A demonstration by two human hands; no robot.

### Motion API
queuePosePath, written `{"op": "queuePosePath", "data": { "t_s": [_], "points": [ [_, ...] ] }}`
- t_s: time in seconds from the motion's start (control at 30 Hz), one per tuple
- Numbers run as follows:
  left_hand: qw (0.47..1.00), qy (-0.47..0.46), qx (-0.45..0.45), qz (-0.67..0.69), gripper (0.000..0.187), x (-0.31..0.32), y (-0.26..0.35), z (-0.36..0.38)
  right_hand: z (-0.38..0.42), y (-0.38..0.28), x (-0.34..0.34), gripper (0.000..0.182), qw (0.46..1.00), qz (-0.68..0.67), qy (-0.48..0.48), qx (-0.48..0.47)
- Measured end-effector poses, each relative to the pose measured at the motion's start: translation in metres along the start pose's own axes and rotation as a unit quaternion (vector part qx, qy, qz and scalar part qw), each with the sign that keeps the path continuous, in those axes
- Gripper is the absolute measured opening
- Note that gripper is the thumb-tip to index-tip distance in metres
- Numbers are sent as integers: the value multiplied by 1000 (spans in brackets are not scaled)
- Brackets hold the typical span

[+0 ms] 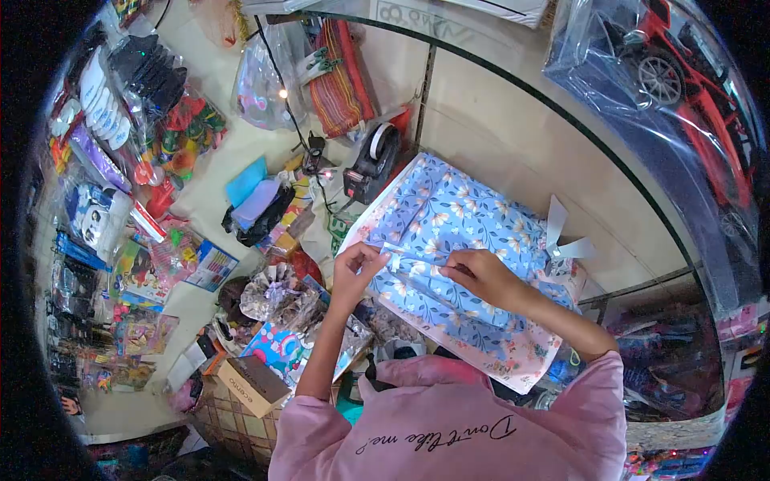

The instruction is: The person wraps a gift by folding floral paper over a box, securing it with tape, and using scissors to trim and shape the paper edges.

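Note:
Blue floral wrapping paper [481, 212] lies in front of me, partly folded over, on top of pink floral paper [517, 373]. At the near left part of the blue sheet, my left hand [357, 272] pinches the end of a folded edge between thumb and fingers. My right hand [485, 279] is closed in a pinch on the same folded edge, further to the right. Whatever lies inside the fold is hidden. Two pale pointed strips [565, 240], joined at one end, rest at the paper's right side.
A black tape dispenser [373, 164] with a white roll stands behind the paper. Bagged toys and packets crowd the left. A brown box [253, 385] sits at the lower left. A glass edge [553, 104] curves past the right, near a boxed red toy car [706, 120].

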State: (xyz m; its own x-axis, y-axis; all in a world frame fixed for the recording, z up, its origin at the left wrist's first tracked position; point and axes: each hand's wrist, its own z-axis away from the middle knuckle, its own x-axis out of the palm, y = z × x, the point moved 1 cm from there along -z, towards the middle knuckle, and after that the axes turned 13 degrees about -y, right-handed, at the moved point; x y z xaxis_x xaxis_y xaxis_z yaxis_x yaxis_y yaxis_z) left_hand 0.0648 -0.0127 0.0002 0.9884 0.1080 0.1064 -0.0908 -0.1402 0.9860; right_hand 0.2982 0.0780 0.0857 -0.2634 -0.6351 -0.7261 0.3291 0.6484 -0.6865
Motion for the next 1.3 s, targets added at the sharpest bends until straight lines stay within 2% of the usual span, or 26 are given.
{"op": "queuePosePath", "data": {
  "t_s": [0.03, 0.13, 0.23, 0.43, 0.67, 0.77, 0.87, 1.0, 1.1, 1.2, 1.3],
  "points": [
    [1000, 11, -1, 6, 15, 1, 2, 0, 0, 1, 1, 20, 999, 24, 17, -20],
    [999, 34, 8, 31, 16, 8, 4, -2, 7, -8, -4, 23, 996, 80, -14, 35],
    [998, 43, 26, 48, 18, 11, -1, -3, 18, -8, -15, 23, 992, 111, -61, 2],
    [997, 68, 35, 18, 20, 16, 5, -4, 39, -5, -39, 22, 993, 65, -94, -4],
    [996, 82, 41, -8, 21, 14, 2, -5, 35, 34, -37, 22, 980, -168, -79, 64],
    [993, 98, 44, -50, 21, 16, 5, -5, 35, 36, -39, 19, 985, -73, -106, 114],
    [987, 116, 47, -103, 22, 19, 10, -5, 32, 37, -39, 21, 988, -91, -92, 84],
    [975, 115, 71, -178, 16, 18, 6, -8, 29, 51, -40, 30, 983, -81, -118, 116],
    [977, 149, 90, -121, 29, 25, 16, -8, 26, 50, -40, 38, 980, -87, -122, 134],
    [979, 126, 94, -128, 44, 24, 9, -7, 23, 49, -43, 42, 975, -80, -143, 150],
    [974, 121, 104, -162, 35, 23, 9, -7, 23, 51, -43, 43, 979, -87, -136, 124]
  ]
}}
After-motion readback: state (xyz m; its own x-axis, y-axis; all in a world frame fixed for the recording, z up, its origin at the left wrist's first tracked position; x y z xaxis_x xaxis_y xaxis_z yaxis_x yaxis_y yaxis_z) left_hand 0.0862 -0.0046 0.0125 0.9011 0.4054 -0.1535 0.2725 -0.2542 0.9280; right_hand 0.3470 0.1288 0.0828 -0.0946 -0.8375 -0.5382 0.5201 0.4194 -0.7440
